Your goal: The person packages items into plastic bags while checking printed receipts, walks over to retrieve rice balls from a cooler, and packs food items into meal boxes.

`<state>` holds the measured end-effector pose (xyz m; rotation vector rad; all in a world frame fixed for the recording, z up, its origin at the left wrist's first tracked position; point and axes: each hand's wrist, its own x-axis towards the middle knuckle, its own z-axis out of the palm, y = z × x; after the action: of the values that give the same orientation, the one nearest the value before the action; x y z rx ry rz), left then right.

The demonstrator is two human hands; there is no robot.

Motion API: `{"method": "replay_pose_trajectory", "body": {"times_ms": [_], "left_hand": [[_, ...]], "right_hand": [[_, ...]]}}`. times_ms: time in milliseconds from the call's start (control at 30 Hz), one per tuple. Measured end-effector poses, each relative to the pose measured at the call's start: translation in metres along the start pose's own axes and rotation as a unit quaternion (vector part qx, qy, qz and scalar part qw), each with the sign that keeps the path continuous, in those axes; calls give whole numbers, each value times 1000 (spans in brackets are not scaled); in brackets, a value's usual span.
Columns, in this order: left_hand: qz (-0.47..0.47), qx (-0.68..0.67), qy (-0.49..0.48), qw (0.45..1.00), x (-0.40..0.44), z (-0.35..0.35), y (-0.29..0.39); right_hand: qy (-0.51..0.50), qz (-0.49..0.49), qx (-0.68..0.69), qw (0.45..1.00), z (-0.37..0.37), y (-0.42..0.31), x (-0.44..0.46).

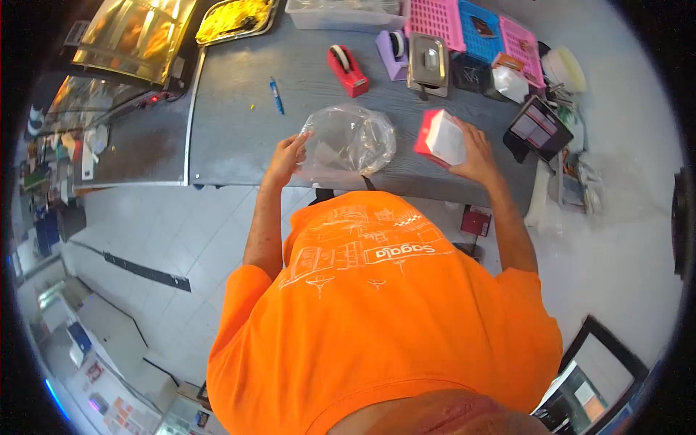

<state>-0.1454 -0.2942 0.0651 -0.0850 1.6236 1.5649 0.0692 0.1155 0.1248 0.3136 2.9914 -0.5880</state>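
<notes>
My left hand [288, 156] pinches the left edge of a clear plastic bag [351, 138], which lies opened out over the front of the grey table. In my right hand [475, 154] is a small red and white box [442, 138], gripped from its right side and tilted just above the tabletop. The box is to the right of the bag and apart from it. Whether anything lies inside the bag is hard to make out through its shine.
Beyond the bag are a blue pen [276, 96], a red tape dispenser [349, 71], a purple tape dispenser [392, 56] and a lidded metal container [428, 64]. Pink and blue baskets [478, 32] line the back. A tablet [540, 128] stands at right, a tray of yellow food [233, 20] at back left.
</notes>
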Motion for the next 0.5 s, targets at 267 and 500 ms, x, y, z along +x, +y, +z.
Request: {"method": "replay_pose_trajectory", "body": {"times_ms": [267, 500], "left_hand": [[-53, -108, -24, 992, 1, -7, -4], [-37, 5, -72, 997, -27, -26, -6]], "right_hand": [[53, -398, 261, 878, 98, -192, 74], [-125, -164, -199, 958, 134, -188, 93]]}}
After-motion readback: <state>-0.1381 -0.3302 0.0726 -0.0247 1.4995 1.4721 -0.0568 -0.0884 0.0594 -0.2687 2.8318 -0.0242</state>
